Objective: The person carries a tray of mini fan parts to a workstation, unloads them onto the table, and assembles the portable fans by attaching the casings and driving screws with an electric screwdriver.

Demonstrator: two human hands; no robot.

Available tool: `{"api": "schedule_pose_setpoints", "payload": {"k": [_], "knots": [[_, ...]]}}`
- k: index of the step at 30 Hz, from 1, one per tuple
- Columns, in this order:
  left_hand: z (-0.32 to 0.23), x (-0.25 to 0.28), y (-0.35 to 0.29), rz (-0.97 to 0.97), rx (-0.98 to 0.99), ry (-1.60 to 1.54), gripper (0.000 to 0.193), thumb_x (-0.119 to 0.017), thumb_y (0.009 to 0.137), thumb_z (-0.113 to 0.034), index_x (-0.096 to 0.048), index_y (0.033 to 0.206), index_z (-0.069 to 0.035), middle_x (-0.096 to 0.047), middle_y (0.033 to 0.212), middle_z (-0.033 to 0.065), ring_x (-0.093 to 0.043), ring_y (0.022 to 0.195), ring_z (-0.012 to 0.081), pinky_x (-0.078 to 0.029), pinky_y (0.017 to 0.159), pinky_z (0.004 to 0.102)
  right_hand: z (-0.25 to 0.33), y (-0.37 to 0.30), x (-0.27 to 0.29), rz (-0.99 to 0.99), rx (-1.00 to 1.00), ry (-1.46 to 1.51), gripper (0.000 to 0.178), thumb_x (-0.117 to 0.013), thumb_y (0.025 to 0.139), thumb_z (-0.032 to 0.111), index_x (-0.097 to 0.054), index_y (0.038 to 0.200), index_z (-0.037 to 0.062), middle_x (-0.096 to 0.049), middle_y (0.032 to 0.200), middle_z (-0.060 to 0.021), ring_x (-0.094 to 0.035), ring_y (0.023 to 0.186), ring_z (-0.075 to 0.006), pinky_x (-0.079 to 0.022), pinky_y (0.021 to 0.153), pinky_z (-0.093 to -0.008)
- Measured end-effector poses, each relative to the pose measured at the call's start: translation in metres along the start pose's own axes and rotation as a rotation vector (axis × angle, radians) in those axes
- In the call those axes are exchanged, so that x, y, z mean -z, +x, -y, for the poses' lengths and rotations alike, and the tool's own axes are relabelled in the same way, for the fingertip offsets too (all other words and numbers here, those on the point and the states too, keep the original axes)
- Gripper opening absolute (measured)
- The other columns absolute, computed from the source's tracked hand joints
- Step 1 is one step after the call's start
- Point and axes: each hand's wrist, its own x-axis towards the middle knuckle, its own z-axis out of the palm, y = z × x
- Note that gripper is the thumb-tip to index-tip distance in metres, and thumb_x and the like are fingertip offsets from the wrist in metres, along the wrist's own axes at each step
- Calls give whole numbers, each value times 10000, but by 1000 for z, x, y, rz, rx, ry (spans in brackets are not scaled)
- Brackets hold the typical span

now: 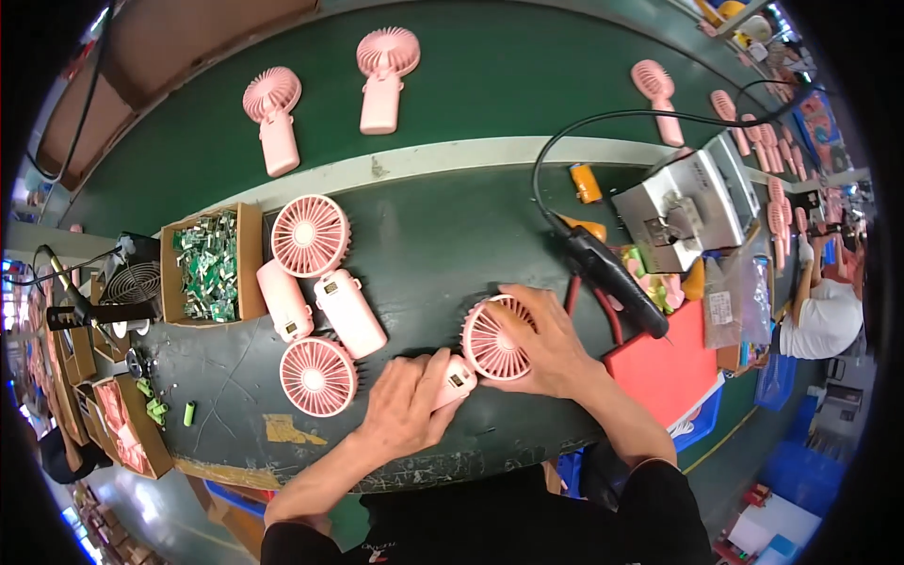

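A pink handheld fan point(495, 350) lies tilted between my hands near the table's front edge. My left hand point(403, 403) is closed around its handle, where a small dark window shows at the end near the fan head. With fingers and thumb, my right hand point(551, 347) grips the round grille from the right side. To the left, two more pink fans rest side by side, heads pointing opposite ways: one fan's grille point(311, 235) is at the far end, the other fan's grille point(318, 377) is nearer me.
A cardboard box point(251, 273) of green circuit boards stands at the left. Right of my hands lies a black corded electric screwdriver point(617, 284), beside a metal fixture point(692, 202) and a red sheet point(664, 367). Beyond a pale rail, several pink fans point(381, 80) lie on a green belt. Another person point(824, 315) works far right.
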Motion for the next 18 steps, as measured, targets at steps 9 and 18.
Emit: {"api": "schedule_pose_setpoints", "payload": {"k": [9, 18], "knots": [[5, 4, 11, 3, -23, -48, 626, -736, 758, -149, -468, 1292, 36, -544, 1020, 145, -527, 855, 319, -443, 759, 427, -2, 5, 5, 24, -10, -4, 926, -894, 518, 253, -484, 1322, 46, -424, 1304, -191, -475, 1140, -384, -432, 941, -455], [-24, 37, 7, 152, 106, 240, 538, -731, 781, -236, -535, 1222, 4, -578, 976, 132, -566, 881, 326, -490, 725, 418, 12, 11, 28, 263, 149, -157, 853, -826, 624, 241, -424, 1349, 38, -423, 1227, -194, -482, 1143, -373, -457, 941, -449]]}}
